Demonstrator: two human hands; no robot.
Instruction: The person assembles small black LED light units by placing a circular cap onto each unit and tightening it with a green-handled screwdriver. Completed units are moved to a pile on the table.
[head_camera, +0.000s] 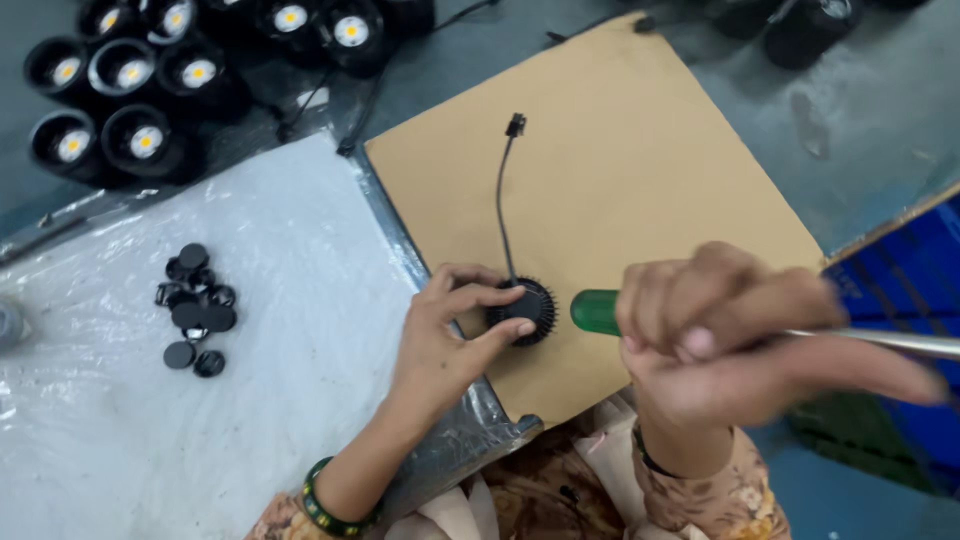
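My left hand (450, 325) grips a small black finned lamp body (528, 310) that rests on a brown cardboard sheet (620, 150). A thin black cable with a plug (514, 125) runs from the lamp body up the cardboard. My right hand (730, 335) is closed around a screwdriver with a green handle (596, 311); its metal shaft (900, 343) points away to the right. The green handle end lies just right of the lamp body.
A pile of small black round caps (195, 310) lies on a white plastic sheet (250, 420) at left. Several black lamps with yellow centres (130, 75) stand at the top left. A blue crate (910, 290) sits at right.
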